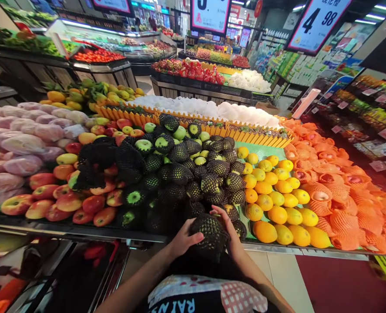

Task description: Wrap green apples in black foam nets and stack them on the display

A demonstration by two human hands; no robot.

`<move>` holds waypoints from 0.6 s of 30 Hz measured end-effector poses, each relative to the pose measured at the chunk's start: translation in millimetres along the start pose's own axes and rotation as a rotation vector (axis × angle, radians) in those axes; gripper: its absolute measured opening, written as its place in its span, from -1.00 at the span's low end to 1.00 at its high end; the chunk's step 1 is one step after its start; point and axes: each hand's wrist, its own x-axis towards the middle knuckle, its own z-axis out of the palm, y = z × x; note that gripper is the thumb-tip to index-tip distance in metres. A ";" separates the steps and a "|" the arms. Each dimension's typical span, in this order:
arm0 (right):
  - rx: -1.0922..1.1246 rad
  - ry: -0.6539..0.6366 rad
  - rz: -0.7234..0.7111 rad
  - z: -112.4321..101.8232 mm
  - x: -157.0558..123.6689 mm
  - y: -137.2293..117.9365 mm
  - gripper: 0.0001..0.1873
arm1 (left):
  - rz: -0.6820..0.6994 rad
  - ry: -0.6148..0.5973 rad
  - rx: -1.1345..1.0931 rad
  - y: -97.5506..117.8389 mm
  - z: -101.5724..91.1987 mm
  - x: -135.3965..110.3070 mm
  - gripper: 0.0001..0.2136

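Between my two hands, in front of my body, is a green fruit in a black foam net, probably an apple. My left hand is curved round its left side, thumb across the front. On the right side, my right hand wraps it with the fingers towards the top. Both hands are closed on it, though the net hides parts of the fingers. Just beyond lies a heap of green apples in black foam nets. Loose black nets lie on the heap's left side, over some red apples.
Oranges sit in rows on a green mat to the right, beside fruit in orange foam nets. Wrapped pink fruit fills the left. A yellow fence divider runs behind. The stand's metal edge crosses before me.
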 end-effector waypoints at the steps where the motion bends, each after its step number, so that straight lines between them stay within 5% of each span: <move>1: 0.084 -0.068 0.008 0.0 -2.8 -0.1 -0.26 | 0.011 0.041 0.035 -0.5 0.1 -0.1 -0.42; 6: 0.270 -0.324 0.137 15.3 -5.1 3.1 0.11 | 0.068 0.142 0.205 8.5 -4.4 -0.7 -0.54; 10: 0.366 -0.215 0.148 39.6 3.1 11.0 0.02 | 0.334 0.037 0.565 29.9 -16.8 -2.9 -0.61; 13: 0.451 -0.149 0.155 57.0 7.4 18.0 -0.04 | 0.454 0.099 0.807 45.8 -27.2 -6.9 -0.68; 18: 0.626 -0.106 0.180 82.0 11.6 31.4 -0.12 | 0.605 0.103 0.931 74.5 -45.9 -15.6 -0.82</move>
